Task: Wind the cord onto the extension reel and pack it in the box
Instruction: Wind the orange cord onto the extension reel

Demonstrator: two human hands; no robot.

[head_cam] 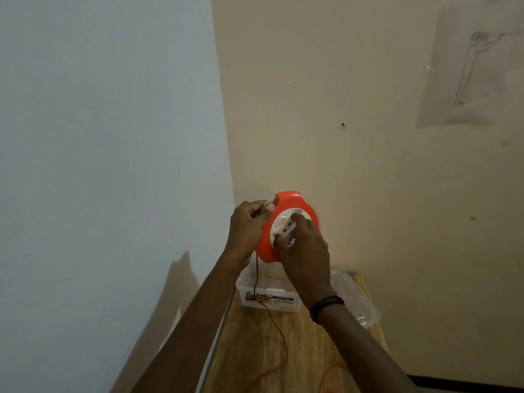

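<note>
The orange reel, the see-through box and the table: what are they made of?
The reel looks like smooth, hard plastic: even orange colour, rounded moulded edges, with a white middle. The box looks like thin clear plastic, since you can see through its walls. The table shows pale wood grain lines; it could be real wood or a printed wood-look surface, which I cannot tell from here.

Reel: you hold it up off the table, red rim, white socket face turned toward you.
Left hand: your fingers grip the reel's left edge.
Right hand: your fingers rest on the white hub.
Cord: hangs from the reel, trails across the table.
Box: clear, open, under the reel; lid beside it.
</note>
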